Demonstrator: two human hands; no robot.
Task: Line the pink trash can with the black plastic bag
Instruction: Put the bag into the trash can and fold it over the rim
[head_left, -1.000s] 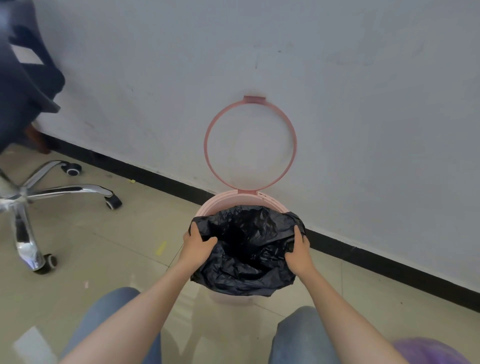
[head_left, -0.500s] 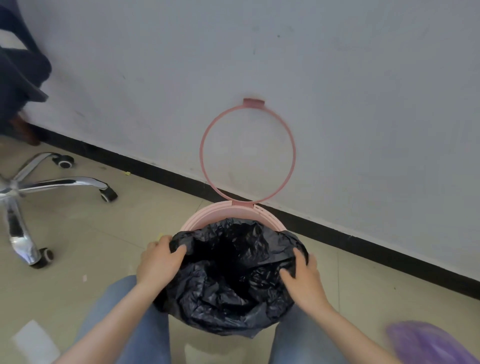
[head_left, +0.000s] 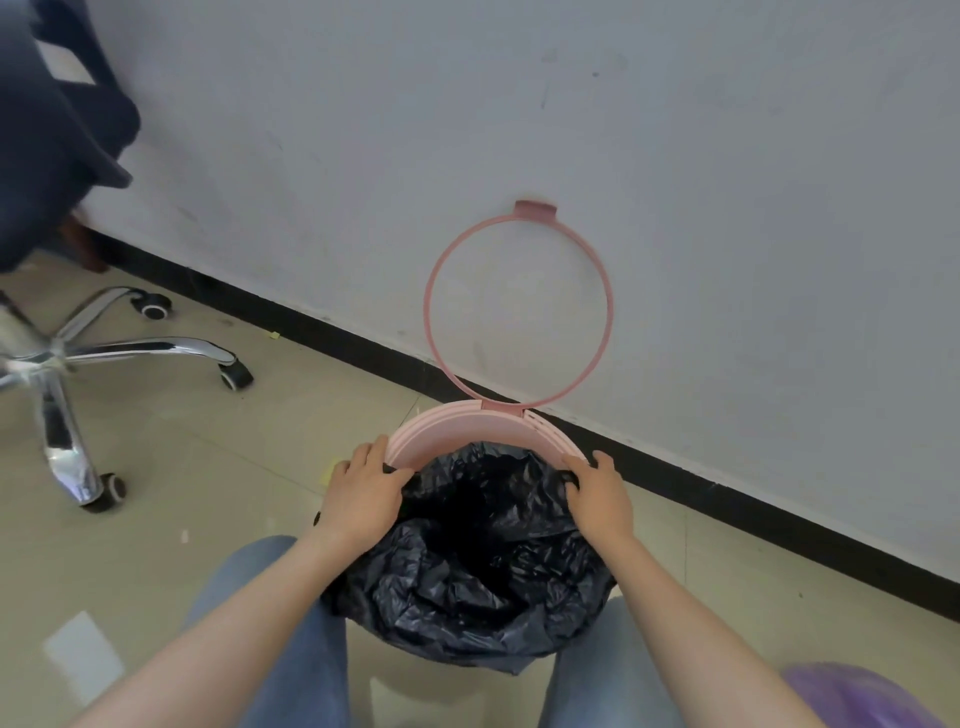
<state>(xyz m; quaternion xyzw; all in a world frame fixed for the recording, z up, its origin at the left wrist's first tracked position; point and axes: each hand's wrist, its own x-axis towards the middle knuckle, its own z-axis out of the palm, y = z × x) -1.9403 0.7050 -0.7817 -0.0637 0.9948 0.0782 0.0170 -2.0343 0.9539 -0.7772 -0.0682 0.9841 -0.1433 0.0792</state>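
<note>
The pink trash can (head_left: 457, 434) stands on the floor between my knees, close to the wall. Its pink hinged ring (head_left: 519, 306) is flipped up and leans against the wall. The black plastic bag (head_left: 478, 566) sits inside the can, its mouth folded over the near rim and hanging down the outside. The far rim is bare pink. My left hand (head_left: 363, 493) grips the bag's edge at the can's left rim. At the right rim, my right hand (head_left: 600, 493) holds the bag's edge in the same way.
An office chair's chrome base (head_left: 78, 358) with castors stands at the left, dark cloth (head_left: 47, 130) hanging above it. A white wall (head_left: 675, 156) with a black skirting strip (head_left: 779, 514) runs behind the can. A purple object (head_left: 857, 696) lies at the bottom right.
The bag's mouth has been spread wider and pulled down over the near rim. Both hands moved apart and back along the rim toward the wall. The view has come closer to the can.
</note>
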